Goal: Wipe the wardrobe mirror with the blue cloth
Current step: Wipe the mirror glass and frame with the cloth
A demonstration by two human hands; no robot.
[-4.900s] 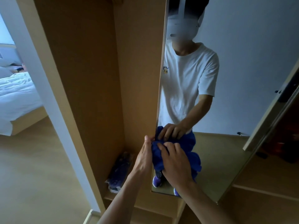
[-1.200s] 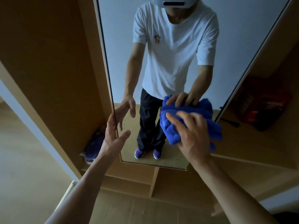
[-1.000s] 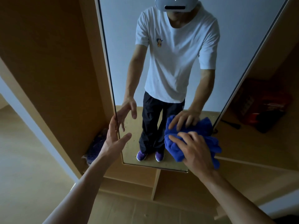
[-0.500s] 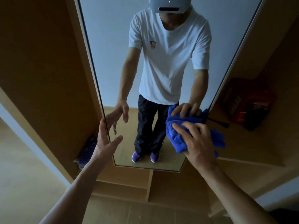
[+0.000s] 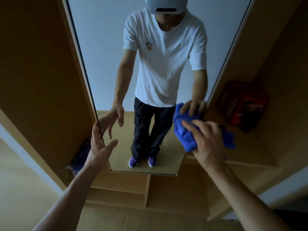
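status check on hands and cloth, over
Right hand grips blue cloth against mirror, lower right edge. Left hand open by mirror's left edge. Nothing blocking the glass.

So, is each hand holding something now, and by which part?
The right hand grips the bunched blue cloth over its middle, pressing it on the mirror. The left hand holds nothing, fingers straight.

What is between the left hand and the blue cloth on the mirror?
Head view: only bare mirror glass, reflecting dark trousers, lies between left hand and blue cloth.
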